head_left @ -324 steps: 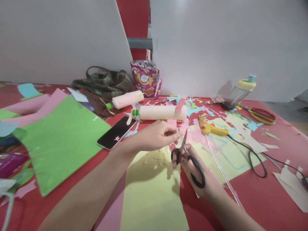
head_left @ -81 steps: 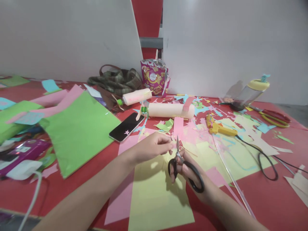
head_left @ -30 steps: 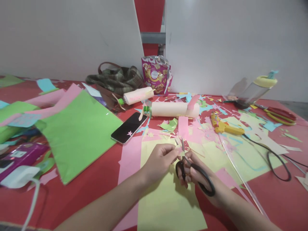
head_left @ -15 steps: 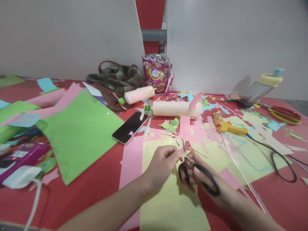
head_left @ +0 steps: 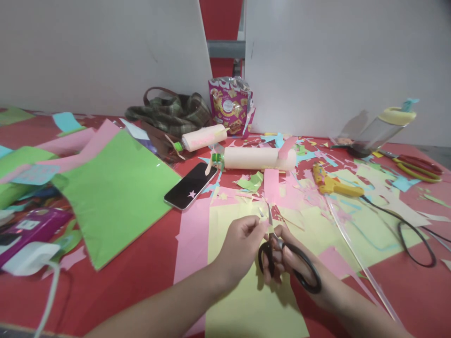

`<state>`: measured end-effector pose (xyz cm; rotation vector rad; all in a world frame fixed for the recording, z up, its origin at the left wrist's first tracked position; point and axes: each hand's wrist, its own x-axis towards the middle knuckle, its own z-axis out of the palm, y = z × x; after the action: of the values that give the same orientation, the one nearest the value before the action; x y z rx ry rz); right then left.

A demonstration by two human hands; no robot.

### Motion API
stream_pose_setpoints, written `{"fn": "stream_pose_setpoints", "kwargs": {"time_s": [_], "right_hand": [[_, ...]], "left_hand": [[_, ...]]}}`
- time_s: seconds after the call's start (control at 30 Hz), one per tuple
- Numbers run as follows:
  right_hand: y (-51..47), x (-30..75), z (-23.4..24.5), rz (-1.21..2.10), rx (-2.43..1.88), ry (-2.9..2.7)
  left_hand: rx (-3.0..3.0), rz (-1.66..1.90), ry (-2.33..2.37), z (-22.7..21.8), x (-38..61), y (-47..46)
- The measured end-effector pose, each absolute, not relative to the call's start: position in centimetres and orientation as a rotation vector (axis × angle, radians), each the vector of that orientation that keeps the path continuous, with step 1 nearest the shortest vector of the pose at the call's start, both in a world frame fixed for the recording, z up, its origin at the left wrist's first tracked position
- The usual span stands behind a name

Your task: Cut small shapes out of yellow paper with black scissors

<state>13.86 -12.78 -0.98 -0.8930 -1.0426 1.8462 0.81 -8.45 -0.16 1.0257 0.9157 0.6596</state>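
Note:
My left hand [head_left: 243, 246] pinches a small piece of pink paper [head_left: 264, 225] between thumb and fingers. Black-handled scissors [head_left: 306, 270] are in my right hand [head_left: 283, 253], with the fingers through the loops and the blades pointing away from me. The blades are at the pink paper, partly hidden behind my left fingertips. Both hands are above a yellow paper sheet [head_left: 253, 305]. A phone [head_left: 190, 185] with a small pink star [head_left: 191, 194] on its screen lies beyond my left hand.
Two paper-wrapped bottles [head_left: 259, 158] lie across the middle. A yellow glue gun [head_left: 338, 188] with a black cord rests at right among paper scraps. A green board [head_left: 120, 197] lies left, near a white plug [head_left: 31, 258]. Behind stand a snack bag [head_left: 230, 105] and a plaid bag [head_left: 176, 112].
The scissor loops have spread further apart, and the scissors have shifted slightly against the pink paper. My left hand stays almost in place. The other things lie as before.

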Motion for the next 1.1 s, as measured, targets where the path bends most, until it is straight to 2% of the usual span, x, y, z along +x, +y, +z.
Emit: {"fn": "stream_pose_setpoints", "kwargs": {"time_s": [0.47, 1.1], "right_hand": [[-13.12, 13.39, -0.57, 1.708, -0.981, -1.286], [-13.45, 13.12, -0.98, 1.743, -1.091, -1.2]], "left_hand": [[0.939, 0.654, 0.865, -0.35, 0.91, -8.9], [1.093, 0.671, 1.044, -0.94, 1.07, -9.2]]}}
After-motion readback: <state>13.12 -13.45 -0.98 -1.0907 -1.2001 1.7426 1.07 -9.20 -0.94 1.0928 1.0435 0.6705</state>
